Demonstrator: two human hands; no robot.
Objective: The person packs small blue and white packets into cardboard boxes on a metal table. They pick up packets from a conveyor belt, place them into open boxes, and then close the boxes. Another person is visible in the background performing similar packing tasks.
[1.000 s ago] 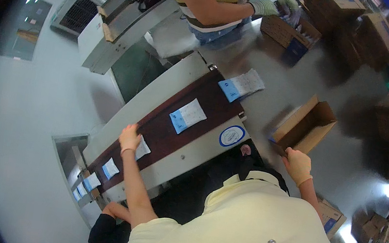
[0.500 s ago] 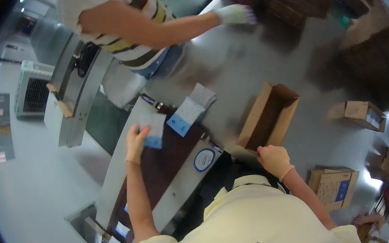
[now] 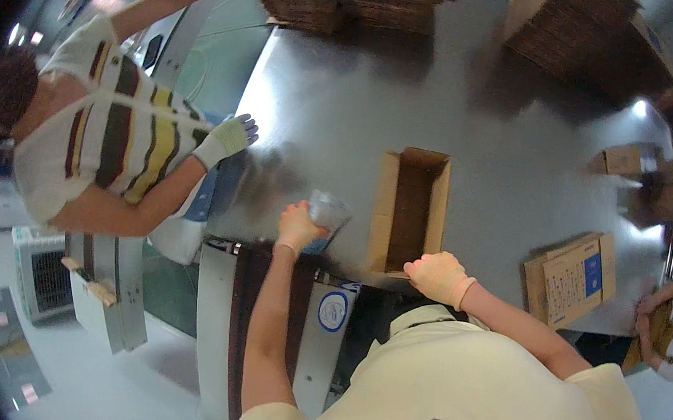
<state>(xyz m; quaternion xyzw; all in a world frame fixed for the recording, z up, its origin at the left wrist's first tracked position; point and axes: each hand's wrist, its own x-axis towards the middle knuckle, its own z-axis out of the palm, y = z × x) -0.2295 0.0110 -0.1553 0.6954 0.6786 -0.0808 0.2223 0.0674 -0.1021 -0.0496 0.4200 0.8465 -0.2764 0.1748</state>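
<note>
My left hand (image 3: pixel 301 228), in a pale glove, is closed on a blurred white-and-blue packet (image 3: pixel 326 209) above the near edge of the metal table, just past the conveyor's end. Whether there is more than one packet cannot be made out. An open, narrow cardboard box (image 3: pixel 385 208) stands to the right of that hand, and its inside looks bare brown. The near rim of this box is pinched by my right hand (image 3: pixel 440 278), also gloved.
A co-worker's gloved hand (image 3: pixel 231 138) rests at the table's left edge; the other touches stacked cardboard (image 3: pixel 356 0) at the back. More stacks (image 3: pixel 567 36) stand far right. Flattened cartons (image 3: pixel 570 279) lie at right. The conveyor belt (image 3: pixel 260 327) runs below my left arm.
My left hand has moved right and away from the belt, carrying the packet toward the box. The packets at the belt's end no longer show there. The co-worker has leaned back to the left.
</note>
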